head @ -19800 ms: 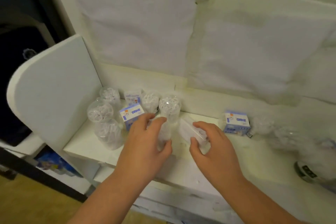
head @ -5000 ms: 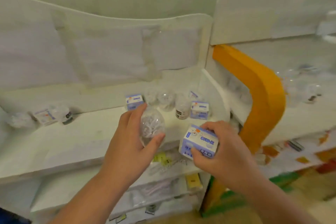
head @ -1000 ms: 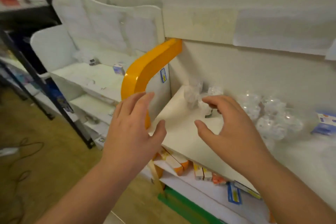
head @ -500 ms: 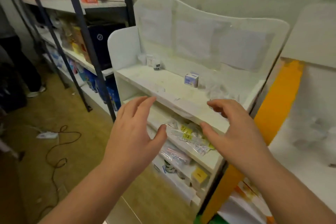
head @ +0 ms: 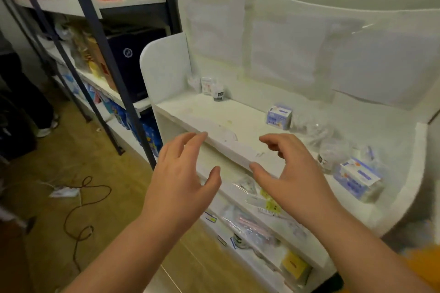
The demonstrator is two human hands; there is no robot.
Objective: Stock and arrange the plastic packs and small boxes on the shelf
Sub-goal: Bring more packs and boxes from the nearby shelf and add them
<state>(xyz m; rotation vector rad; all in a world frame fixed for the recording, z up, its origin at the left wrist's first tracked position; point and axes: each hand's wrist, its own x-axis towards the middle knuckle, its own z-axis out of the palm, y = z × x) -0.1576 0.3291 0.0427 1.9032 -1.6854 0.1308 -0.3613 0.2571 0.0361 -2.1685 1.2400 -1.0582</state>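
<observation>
The white shelf [head: 202, 112] stands ahead with a curved back panel. On it a small blue-and-white box [head: 279, 116] sits mid-shelf, and another blue-and-white box [head: 358, 178] lies at the right end. Clear plastic packs [head: 316, 133] are bunched between those boxes. A small box and a dark-labelled pack [head: 213, 89] stand in the far left corner. My left hand [head: 183, 173] and my right hand [head: 290, 171] hover in front of the shelf's front edge, fingers spread and relaxed, holding nothing.
Lower shelves [head: 262, 211] under the top one hold assorted small packets. A dark metal rack [head: 100, 38] with boxes stands to the left. A cable and power strip [head: 69, 192] lie on the wooden floor. A person's legs [head: 31, 100] are at the far left.
The view has swung left from the orange-edged shelf unit to the white shelf, which is now nearer. Both hands stay empty and spread in front of me.
</observation>
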